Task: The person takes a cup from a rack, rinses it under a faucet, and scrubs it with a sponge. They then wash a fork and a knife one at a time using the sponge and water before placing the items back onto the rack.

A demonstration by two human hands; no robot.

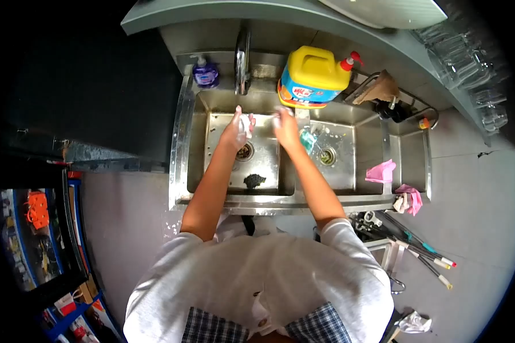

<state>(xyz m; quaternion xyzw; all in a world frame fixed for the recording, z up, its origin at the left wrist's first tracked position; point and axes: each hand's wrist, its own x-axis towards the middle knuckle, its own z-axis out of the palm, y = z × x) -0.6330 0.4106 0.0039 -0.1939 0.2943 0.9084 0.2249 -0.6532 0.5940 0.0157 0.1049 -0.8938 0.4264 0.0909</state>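
Both hands are over the left basin (212,166) of a steel double sink, below the chrome faucet (242,63). White lather covers the palm of my left hand (238,130), whose fingers are apart with nothing held. To its right, with a gap between them, my right hand (285,127) also carries white foam; its fingers are smeared by motion. A dark, rough scrap, perhaps a scouring pad (254,181), lies on the basin floor near the drain strainer (245,151). Behind the basin stands a purple soap pump bottle (205,73).
A large yellow detergent jug (315,77) with a red pump stands behind the sink. The right basin (343,166) holds a green-blue item (308,140) near its drain. Pink cloths (380,171) drape its right edge. Glasses (466,66) line a shelf above right.
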